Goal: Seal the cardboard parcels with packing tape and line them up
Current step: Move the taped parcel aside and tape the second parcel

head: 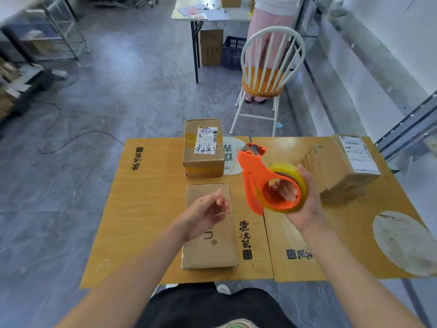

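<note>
My right hand (305, 204) grips an orange tape dispenser (255, 176) with a yellowish roll of packing tape (290, 169); its fingers pass through the roll's core. It hovers above the wooden table (142, 204). My left hand (208, 214) is held over the near plain cardboard parcel (212, 252), and its fingertips pinch the faint clear tape end (230, 181) drawn from the dispenser. A second parcel (203, 159) with a white label and tape on it lies just beyond. A third labelled parcel (343, 171) sits askew at the right.
A white chair with an orange seat (264, 84) stands behind the table, and a person in pink trousers (267, 31) stands beyond it by a folding table (208, 13). A black cable (59, 140) lies on the floor at left, near shelving.
</note>
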A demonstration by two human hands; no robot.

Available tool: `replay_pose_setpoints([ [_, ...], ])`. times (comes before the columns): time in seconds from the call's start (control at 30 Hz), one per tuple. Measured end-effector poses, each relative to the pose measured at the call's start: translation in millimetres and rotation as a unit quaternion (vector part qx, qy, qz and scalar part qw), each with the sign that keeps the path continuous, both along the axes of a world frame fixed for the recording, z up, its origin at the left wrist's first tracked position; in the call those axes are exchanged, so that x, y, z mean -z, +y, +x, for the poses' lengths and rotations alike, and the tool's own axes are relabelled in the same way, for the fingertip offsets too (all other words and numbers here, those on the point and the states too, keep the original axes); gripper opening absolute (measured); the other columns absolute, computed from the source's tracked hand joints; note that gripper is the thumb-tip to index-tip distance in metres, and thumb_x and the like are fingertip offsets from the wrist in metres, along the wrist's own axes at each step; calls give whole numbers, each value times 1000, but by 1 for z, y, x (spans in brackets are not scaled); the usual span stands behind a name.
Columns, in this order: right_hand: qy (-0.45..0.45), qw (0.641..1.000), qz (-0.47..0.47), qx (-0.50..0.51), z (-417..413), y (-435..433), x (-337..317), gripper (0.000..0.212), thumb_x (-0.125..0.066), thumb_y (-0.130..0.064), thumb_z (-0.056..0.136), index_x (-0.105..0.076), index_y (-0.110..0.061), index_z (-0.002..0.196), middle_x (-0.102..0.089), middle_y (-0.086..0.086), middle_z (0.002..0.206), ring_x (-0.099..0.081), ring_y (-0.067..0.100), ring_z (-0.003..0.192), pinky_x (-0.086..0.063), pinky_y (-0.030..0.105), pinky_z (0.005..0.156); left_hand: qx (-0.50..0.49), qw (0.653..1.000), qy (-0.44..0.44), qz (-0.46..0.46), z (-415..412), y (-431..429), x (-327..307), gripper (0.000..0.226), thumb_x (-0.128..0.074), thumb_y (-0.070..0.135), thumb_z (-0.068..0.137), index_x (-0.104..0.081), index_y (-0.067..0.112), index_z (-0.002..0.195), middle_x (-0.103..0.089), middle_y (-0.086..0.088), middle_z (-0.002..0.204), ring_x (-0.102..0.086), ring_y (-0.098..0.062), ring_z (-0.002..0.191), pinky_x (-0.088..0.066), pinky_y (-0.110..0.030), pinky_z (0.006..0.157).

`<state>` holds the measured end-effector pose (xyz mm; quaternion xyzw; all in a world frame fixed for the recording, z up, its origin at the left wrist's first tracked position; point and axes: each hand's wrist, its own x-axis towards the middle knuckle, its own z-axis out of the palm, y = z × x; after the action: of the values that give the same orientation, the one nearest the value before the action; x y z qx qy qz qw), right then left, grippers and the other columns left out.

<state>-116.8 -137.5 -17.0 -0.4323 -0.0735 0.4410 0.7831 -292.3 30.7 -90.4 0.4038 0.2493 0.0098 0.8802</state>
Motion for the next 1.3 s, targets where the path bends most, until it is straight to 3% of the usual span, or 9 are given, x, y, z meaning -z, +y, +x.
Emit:
replay_pose_setpoints([
  [0.1,23,997,-32,66,-6,19,7,47,-49,-40,98,-60,-22,56,-49,-5,49,-47,11,51,-44,30,73,-72,992,-22,-103,23,-30,-9,36,-48,34,100,-51,20,67,-55,0,76,-56,-13,72,-41,-25,67],
  [0.3,79,986,-71,132,-19,38,21,42,-57,-42,94,-51,-27,56,-43,-8,50,-40,8,50,-38,26,61,-216,941,-56,-253,37,-54,-19,28,-52,29,93,-50,16,68,-49,0,71,-49,-12,66,-45,-21,68],
  [0.43,85,981,-105,136,-31,45,32,28,-55,-45,94,-64,-23,80,-66,-4,69,-63,9,69,-50,31,71,-273,920,-50,-275,30,-63,-17,22,-55,23,88,-46,15,69,-50,-2,72,-49,-11,68,-44,-25,76],
  [0.53,88,971,-124,186,-20,52,31,32,-50,-49,96,-66,-22,89,-71,-2,74,-66,13,75,-53,30,70,-249,921,-37,-297,25,-89,-15,24,-54,17,88,-46,12,66,-55,-6,76,-55,-14,76,-46,-29,88],
  [0.67,-44,958,-218,184,7,48,28,34,-62,-52,90,-67,-19,83,-69,-2,76,-66,15,72,-56,30,71,-223,943,-5,-247,15,-93,-13,24,-56,20,87,-46,10,68,-57,-7,79,-56,-17,81,-47,-31,89],
  [0.83,-303,875,-360,116,28,21,64,58,-57,-56,92,-57,-4,65,-47,5,57,-45,21,53,-36,31,53,-216,970,13,-109,7,-47,-20,18,-56,24,91,-59,6,89,-66,-8,88,-61,-18,89,-48,-32,92],
  [0.93,-396,799,-438,112,29,10,92,58,-58,-53,93,-36,-14,55,-32,4,52,-29,20,52,-21,32,55,-181,983,22,-2,0,-37,-19,27,-50,18,101,-62,-1,114,-67,-11,106,-62,-22,105,-48,-31,100],
  [1.1,-473,696,-536,61,23,-16,145,57,-52,-55,93,-45,-14,54,-50,4,54,-48,29,62,-36,35,63,-134,986,50,90,-8,-36,-15,27,-54,16,99,-64,2,120,-69,-11,118,-61,-24,118,-47,-33,104],
  [1.3,-597,602,-529,-30,14,-33,165,53,-64,-44,91,-44,-8,57,-44,1,57,-39,22,62,-33,35,60,-98,983,70,139,-13,-43,-18,25,-56,15,99,-67,11,121,-70,-10,115,-65,-21,108,-50,-34,101],
])
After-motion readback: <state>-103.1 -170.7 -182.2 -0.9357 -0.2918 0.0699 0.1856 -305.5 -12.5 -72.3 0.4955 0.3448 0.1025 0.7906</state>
